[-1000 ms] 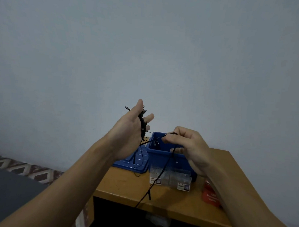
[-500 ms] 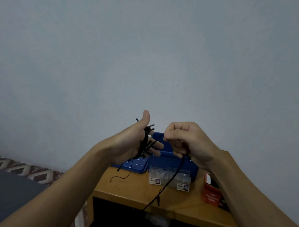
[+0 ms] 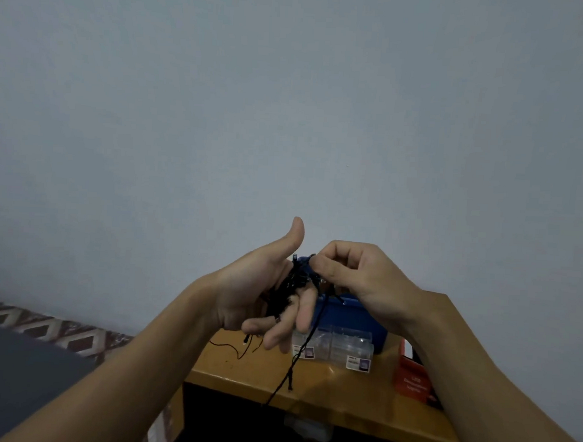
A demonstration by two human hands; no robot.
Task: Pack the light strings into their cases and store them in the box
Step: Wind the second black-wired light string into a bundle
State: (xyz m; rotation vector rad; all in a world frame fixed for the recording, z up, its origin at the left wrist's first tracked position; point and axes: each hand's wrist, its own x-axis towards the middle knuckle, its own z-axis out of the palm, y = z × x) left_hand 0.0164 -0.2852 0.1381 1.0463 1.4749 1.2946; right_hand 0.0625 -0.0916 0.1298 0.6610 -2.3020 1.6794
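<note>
A black light string [image 3: 285, 289] is wound in loops around the fingers of my left hand [image 3: 262, 291], which is raised with the thumb up and the fingers pointing down. My right hand [image 3: 351, 273] pinches the string's free strand just right of the coil. The strand hangs down past the table's front edge. Behind the hands stands a blue box [image 3: 352, 318], mostly hidden. Two clear plastic cases [image 3: 348, 348] with small labels lie in front of it.
The wooden table [image 3: 323, 386] stands against a plain grey wall. A red carton [image 3: 410, 379] sits at its right side, partly behind my right forearm. A thin loose wire [image 3: 227, 348] lies on the table's left part. Patterned floor tiles [image 3: 55, 330] show at the left.
My left hand has turned so its fingers point down, and the coil on it has grown. My right hand has moved left and up against the coil. The view has tilted upward.
</note>
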